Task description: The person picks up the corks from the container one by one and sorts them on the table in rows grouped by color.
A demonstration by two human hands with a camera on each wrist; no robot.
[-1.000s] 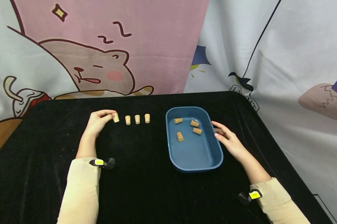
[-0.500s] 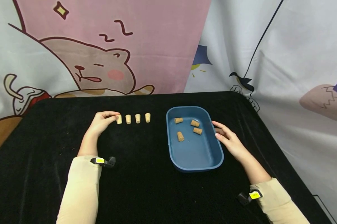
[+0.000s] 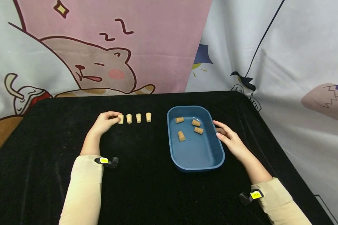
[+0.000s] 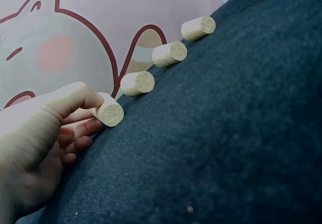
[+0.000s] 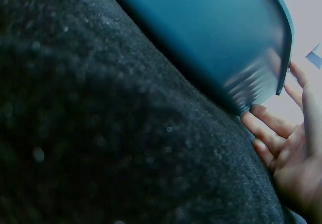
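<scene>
My left hand (image 3: 102, 124) pinches a pale cork stopper (image 4: 111, 112) between thumb and fingers at the left end of a short row. This cork stands upright on the black cloth. Beside it are three like it: a near cork (image 3: 129, 118), a middle cork (image 3: 138, 117) and a far-right cork (image 3: 148, 117), all upright and spaced apart. My right hand (image 3: 233, 144) touches the right wall of a blue plastic tub (image 3: 197, 154) with extended fingers. In the right wrist view, the fingertips (image 5: 256, 108) lie against the tub's outer side.
Several browner corks lie in the tub's far half, among them a left cork (image 3: 179, 120) and a nearer cork (image 3: 181, 136). A black cloth (image 3: 146, 187) covers the table. Behind it hangs a printed curtain (image 3: 163, 47).
My left hand has moved right with the pale cork, bringing it from a tilted pose to upright at the row's left end. The right hand and tub stay put.
</scene>
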